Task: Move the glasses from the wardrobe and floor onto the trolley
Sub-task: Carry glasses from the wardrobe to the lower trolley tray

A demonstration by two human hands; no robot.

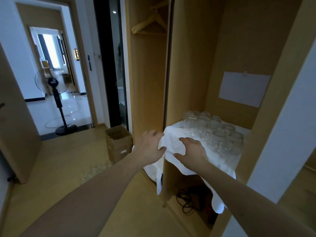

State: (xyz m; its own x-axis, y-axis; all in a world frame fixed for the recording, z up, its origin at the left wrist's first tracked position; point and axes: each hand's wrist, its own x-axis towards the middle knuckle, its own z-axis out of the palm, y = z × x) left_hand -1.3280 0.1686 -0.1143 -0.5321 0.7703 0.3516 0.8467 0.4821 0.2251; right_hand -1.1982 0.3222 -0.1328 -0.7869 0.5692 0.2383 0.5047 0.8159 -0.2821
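Right of centre in the frame, a cluster of clear glasses [213, 132] stands in close rows on a white cloth [172, 134] spread over a shelf of the wooden wardrobe [191, 65]; each glass stands with its long axis vertical, and whether the mouths face up or down cannot be told. The block of glasses runs from the back of the shelf toward its front right. More glasses on the floor [95, 171] show as a faint, blurred patch at lower centre-left, just in front of an open cardboard box [118, 142]. The left hand [150, 147] pinches the cloth's left front corner between thumb and fingers. The right hand [191, 151] lies on the cloth near the front edge, fingers spread and slightly bent, grasping nothing. The cloth hangs over the shelf's front. A wooden hanger [150, 24] hangs at top centre, and a standing fan [54, 88] stands in the doorway at left.
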